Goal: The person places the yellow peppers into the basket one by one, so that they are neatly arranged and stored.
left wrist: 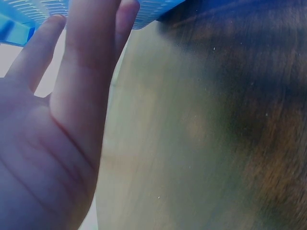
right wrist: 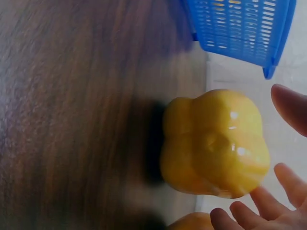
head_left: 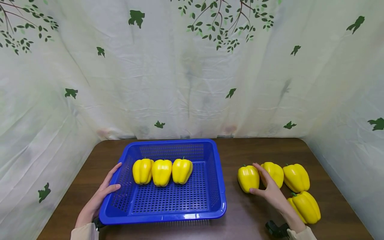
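A blue plastic basket [head_left: 169, 203] with slotted walls stands on the left half of the table. Three yellow bell peppers [head_left: 162, 172] sit side by side in it, towards its back left. My left hand [head_left: 99, 196] holds the basket's left rim, thumb and a fingertip over the edge. In the left wrist view its fingers lie along the outer wall. My right hand [head_left: 271, 191] is spread around a yellow bell pepper [head_left: 247, 178] standing on the table. The right wrist view shows the thumb [right wrist: 290, 108] apart from that pepper [right wrist: 216, 143], with fingers close beside it.
More yellow bell peppers stand behind and right of my right hand: one [head_left: 274, 173] just behind it, another [head_left: 297, 178] farther right, and one lying tilted [head_left: 306, 206] by the wrist. A leaf-printed white curtain [head_left: 192, 83] borders the brown wooden table [head_left: 240, 220].
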Demonstrator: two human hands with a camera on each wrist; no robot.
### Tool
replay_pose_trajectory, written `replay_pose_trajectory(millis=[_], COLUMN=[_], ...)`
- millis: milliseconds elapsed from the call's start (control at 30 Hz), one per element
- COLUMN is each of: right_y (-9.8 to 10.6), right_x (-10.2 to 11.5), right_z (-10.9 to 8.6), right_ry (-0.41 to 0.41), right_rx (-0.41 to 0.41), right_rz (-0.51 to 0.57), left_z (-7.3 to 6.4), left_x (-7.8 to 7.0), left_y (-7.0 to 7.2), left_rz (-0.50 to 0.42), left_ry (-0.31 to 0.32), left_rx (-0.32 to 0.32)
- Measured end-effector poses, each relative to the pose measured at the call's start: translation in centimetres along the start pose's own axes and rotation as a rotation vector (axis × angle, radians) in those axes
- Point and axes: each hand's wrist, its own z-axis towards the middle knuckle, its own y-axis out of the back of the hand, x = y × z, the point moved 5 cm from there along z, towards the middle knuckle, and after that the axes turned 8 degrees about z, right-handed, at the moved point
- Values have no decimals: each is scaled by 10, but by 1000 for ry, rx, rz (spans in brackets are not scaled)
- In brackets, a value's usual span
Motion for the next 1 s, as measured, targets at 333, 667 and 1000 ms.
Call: replay_pose_trajectory(millis=[333,667,1000], right_y=[-5,-6,-9], right_x=[-8,-11,-14], right_z=[1,4,4], right_ry=[46,63,101], right_rx=[23,-32,-106], right_rz=[-43,-122,-241], left_z=[0,1,1], left_x=[1,1,2], left_y=[0,1,0], left_rz=[-12,-3,-33], left_ry=[-27,-23,-37], left_rx=[10,4,22])
